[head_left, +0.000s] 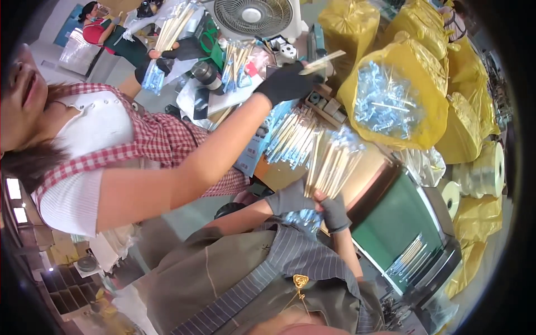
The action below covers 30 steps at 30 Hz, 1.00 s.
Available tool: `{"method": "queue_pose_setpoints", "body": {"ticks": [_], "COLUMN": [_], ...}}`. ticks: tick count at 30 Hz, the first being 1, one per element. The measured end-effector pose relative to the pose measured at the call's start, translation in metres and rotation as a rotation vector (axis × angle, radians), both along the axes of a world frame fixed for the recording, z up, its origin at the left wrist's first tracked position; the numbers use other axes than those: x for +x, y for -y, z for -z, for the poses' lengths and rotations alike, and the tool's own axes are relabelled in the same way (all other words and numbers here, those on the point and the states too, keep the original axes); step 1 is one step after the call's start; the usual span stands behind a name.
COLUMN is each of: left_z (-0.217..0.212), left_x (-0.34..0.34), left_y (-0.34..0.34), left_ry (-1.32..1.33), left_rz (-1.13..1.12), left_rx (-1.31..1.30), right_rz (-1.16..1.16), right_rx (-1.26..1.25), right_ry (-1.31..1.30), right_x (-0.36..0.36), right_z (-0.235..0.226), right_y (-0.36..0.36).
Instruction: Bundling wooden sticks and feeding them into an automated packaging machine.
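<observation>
1. Left forearm (240, 219) slants up toward the right.
2. Right forearm (347, 254) rises more steeply, leaning left.
3. Left hand (287, 200) and right hand (335, 215) (both grey-gloved) sit close together, fingers curled in a grip.

Stick pile (291, 137) lies ahead, w/ open bag (430, 111) of wrapped pcs (385, 100) to its R & fan (254, 14) at back. Belt (388, 215) is nearer, R of pile, w/ few sticks (410, 255) on it; rolls (491, 170) farther R, co-worker (162, 137) L.
</observation>
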<state>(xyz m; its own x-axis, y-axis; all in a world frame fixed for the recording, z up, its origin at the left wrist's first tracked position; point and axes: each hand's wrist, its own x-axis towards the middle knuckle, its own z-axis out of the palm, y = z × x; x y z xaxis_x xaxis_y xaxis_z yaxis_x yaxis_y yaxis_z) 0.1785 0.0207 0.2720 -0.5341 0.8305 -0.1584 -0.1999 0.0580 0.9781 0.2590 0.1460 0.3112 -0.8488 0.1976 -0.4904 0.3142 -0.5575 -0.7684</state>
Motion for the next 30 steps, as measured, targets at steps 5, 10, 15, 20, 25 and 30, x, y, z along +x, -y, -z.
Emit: {"method": "queue_pose_setpoints", "body": {"ticks": [5,10,15,20,25,30], "left_z": [0.021,0.023,0.034,-0.018,0.013,0.003], "left_x": [-0.008,-0.059,-0.117,-0.187,-0.291,-0.366], "left_y": [0.029,0.033,0.052,0.044,0.069,0.074], "left_ry": [0.393,-0.004,0.23,0.074,-0.15,-0.122], "left_rz": [0.032,0.091,-0.149,-0.112,-0.378,-0.47], "left_rx": [0.041,-0.086,0.015,-0.388,-0.149,-0.219], "right_rz": [0.002,-0.037,-0.078,-0.016,-0.091,-0.285], "right_rx": [-0.077,-0.165,-0.162,-0.186,-0.089,-0.018], "right_ry": [0.03,0.036,-0.044,-0.236,-0.378,-0.154], "right_x": [-0.013,-0.068,-0.137,-0.209,-0.328,-0.43], "right_z": [0.057,0.025,0.028,0.049,0.049,0.104], "right_y": [0.028,0.031,0.044,0.044,0.055,0.075]}}
